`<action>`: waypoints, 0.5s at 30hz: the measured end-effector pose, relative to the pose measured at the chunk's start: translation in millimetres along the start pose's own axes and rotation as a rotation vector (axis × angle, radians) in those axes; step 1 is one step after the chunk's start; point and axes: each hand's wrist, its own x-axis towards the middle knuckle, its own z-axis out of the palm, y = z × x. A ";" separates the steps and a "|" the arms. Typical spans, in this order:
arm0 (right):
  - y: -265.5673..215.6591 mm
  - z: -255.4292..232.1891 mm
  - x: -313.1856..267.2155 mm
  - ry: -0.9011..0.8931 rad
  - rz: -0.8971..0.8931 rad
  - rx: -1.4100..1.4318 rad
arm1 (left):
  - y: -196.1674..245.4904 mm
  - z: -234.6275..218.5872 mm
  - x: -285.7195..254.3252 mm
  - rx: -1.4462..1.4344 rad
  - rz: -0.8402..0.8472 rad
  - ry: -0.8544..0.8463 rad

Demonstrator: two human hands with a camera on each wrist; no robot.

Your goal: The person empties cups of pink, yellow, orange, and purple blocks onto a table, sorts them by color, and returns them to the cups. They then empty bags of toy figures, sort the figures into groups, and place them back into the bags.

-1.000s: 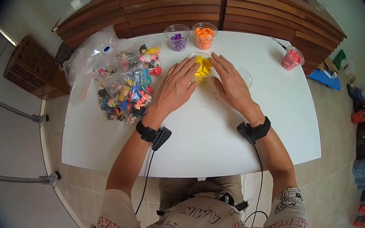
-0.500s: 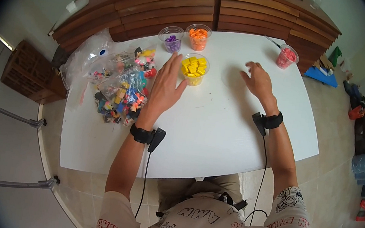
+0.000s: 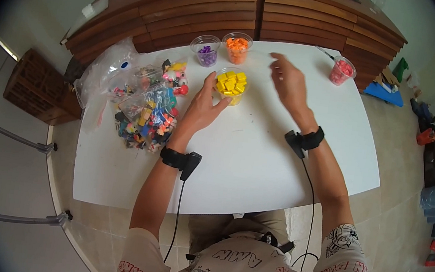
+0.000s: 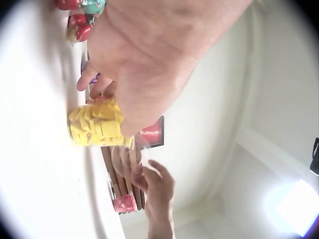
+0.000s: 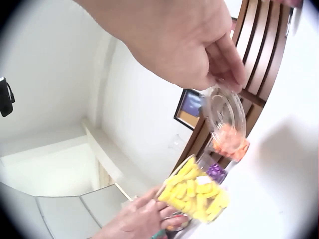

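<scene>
A clear plastic cup of yellow pieces (image 3: 230,85) stands upright on the white table. My left hand (image 3: 203,106) holds it from the left, fingers along the far side and thumb at the near side. Up and to the right, my right hand (image 3: 291,85) pinches a round clear plastic lid (image 5: 226,110) by its edge. The lid is tilted on edge in the right wrist view, off the table, and hard to see from the head. Behind the yellow cup stand a cup of purple pieces (image 3: 206,55) and a cup of orange pieces (image 3: 237,48).
Clear bags of small colourful figures (image 3: 149,109) lie to the left of my left hand. A cup of pink pieces (image 3: 342,73) stands at the far right corner, near a dark pen-like object (image 3: 325,52). A wooden cabinet (image 3: 202,8) runs behind the white table (image 3: 257,169).
Both hands came off the yellow cup and parted. My right hand went right to the table, then came back left with the lid. My left hand returned to the cup's side.
</scene>
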 end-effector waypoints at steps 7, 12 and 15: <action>-58.4 24.9 -26.5 -0.234 -0.409 -0.135 | 11.7 -4.0 -9.8 0.097 0.020 0.129; -64.6 18.1 -24.7 -0.313 -0.295 -0.146 | 4.3 -5.0 -7.6 0.179 0.085 0.089; -60.7 18.8 -19.8 -0.294 -0.251 -0.097 | 3.6 -5.2 -6.1 0.247 0.137 0.085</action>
